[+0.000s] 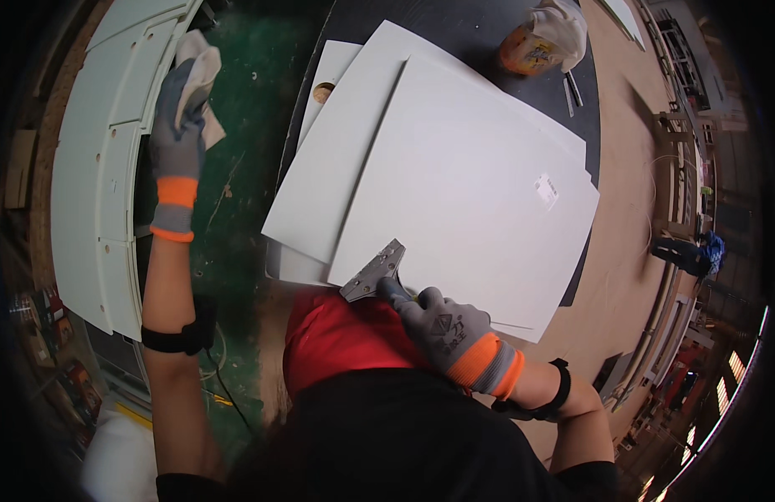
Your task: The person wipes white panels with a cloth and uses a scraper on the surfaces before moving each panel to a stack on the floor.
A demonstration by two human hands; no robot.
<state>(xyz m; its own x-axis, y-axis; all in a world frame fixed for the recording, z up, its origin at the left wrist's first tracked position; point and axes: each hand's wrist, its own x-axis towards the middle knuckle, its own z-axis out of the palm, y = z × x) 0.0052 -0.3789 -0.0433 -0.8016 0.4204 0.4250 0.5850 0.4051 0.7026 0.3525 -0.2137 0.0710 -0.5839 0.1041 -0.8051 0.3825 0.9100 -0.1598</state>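
Workshop floor, green painted concrete [254,167] on the left, brown board surface on the right. Dark round-edged worktop [479,33] carries the stack. Pale grey-white cabinet panels with drilled holes [94,184] stand along the left edge.

Largest item: big white rectangular laminate board [471,192], top of the stack, small printed sticker [546,191] near its right edge. Second white board [337,167] sits under it, skewed left; a third sheet [333,71] pokes out behind that.

Orange-and-yellow plastic jar [528,48] with a white rag draped on it stands on the worktop at the far side, well apart from both hands. Two thin metal rods [572,90] lie just beside it.

Right hand [442,326], grey glove with orange cuff, is clamped on the handle of a flat metal scraper [372,274]. The blade rests on the near-left edge of the top board.

Left hand [178,134], same glove, is raised over the floor, clear of the boards, closed around a crumpled off-white cloth [202,75].

Black bands on both forearms.
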